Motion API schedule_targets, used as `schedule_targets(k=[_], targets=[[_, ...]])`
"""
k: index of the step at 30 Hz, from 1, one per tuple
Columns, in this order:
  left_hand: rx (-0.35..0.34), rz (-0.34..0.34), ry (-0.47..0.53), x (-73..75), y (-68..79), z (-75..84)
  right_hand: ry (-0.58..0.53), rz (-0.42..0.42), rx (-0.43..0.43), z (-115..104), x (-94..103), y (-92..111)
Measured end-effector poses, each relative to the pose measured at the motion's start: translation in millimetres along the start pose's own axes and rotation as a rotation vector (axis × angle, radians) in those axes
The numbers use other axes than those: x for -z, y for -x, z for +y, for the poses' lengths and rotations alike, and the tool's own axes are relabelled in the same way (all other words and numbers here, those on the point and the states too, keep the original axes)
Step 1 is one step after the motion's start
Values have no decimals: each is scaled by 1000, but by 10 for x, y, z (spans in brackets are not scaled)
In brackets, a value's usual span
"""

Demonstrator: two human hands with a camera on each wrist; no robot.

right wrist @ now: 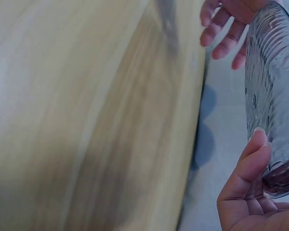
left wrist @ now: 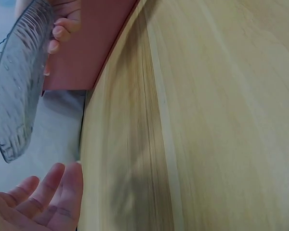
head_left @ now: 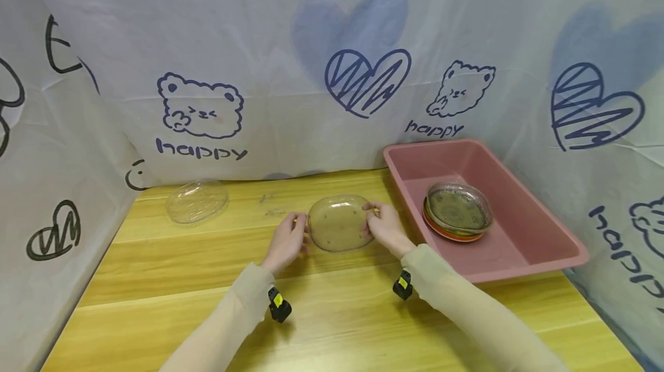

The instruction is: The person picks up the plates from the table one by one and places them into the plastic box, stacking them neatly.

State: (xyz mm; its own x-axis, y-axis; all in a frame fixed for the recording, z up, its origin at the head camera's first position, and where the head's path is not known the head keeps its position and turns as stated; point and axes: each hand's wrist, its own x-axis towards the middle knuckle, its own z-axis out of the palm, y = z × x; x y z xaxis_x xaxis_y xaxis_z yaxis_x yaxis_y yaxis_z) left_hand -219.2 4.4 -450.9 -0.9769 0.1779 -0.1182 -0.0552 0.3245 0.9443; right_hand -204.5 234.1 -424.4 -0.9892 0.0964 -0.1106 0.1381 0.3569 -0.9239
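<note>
A clear glass plate (head_left: 337, 225), rounded and ribbed, is held up above the wooden table. My right hand (head_left: 384, 226) grips its right edge between thumb and fingers; the right wrist view shows the thumb on one face of the glass plate (right wrist: 274, 91). My left hand (head_left: 287, 242) is beside the plate's left edge. In the left wrist view the left hand (left wrist: 43, 202) has its fingers extended and spread a little, with a gap between them and the glass plate (left wrist: 21, 79).
A pink plastic tub (head_left: 524, 251) stands at the right, holding stacked glass dishes (head_left: 456, 207) over an orange-rimmed piece. Another clear plate (head_left: 197, 201) lies at the table's back left. A patterned white cloth (head_left: 285, 72) hangs behind the wooden table (head_left: 181, 280).
</note>
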Motion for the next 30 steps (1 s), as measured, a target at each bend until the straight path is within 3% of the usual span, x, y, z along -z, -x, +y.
schedule_targets(k=[9,19,30], targets=[[-9,22,-20,-16,-21,6,50,10,22,-148,70,2],[-78,39,-11,-41,-47,46,48,-12,48,-261,215,-33],[-153,46,-70,-132,-73,140,30,-7,43,-387,444,-10]])
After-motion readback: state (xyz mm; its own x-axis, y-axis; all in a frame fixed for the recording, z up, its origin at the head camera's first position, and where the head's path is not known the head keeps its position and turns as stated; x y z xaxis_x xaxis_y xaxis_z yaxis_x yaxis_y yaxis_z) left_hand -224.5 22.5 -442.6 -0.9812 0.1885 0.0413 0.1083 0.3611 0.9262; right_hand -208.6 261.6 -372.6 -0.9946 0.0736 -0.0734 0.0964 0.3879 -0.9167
